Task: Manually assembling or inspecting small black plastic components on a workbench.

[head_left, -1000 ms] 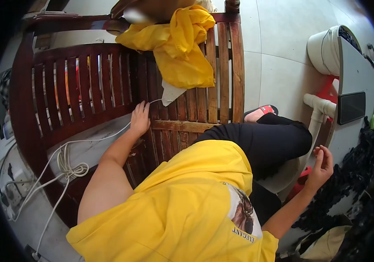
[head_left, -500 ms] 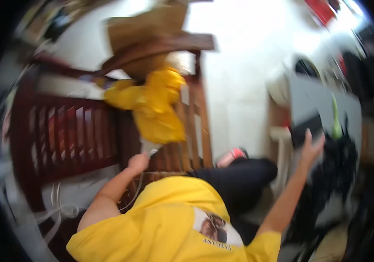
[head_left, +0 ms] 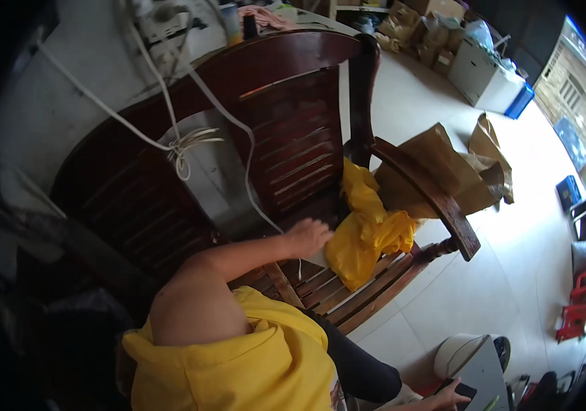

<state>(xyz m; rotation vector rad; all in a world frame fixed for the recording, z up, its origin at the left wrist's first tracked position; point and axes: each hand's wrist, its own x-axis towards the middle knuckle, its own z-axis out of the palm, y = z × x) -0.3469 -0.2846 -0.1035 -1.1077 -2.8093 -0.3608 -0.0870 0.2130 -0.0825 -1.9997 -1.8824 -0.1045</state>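
Note:
My left hand (head_left: 309, 238) is over the slatted seat of a dark red wooden bench (head_left: 298, 140), fingers loosely apart and nothing visible in them. Under its wrist runs a white cable (head_left: 251, 168), its small end resting on the seat just below the hand. Close to my fingertips, a bunched yellow bag or cloth (head_left: 360, 236) sits on the seat, against the armrest side. Low in the picture, my right hand (head_left: 449, 396) grips a black flat phone-like device (head_left: 466, 390) at the edge of a grey table (head_left: 481, 373).
A tied bundle of white cable (head_left: 190, 145) hangs over the bench back. Beyond the armrest (head_left: 437, 192) stands a large brown paper bag (head_left: 443, 171). Red stools (head_left: 574, 318) are at the far right. Boxes and a white cabinet (head_left: 485, 77) stand at the back.
The view has swung toward the bench. My left hand has come away from the cable's end, which now rests on the seat. My right hand remains at the black device by the grey table.

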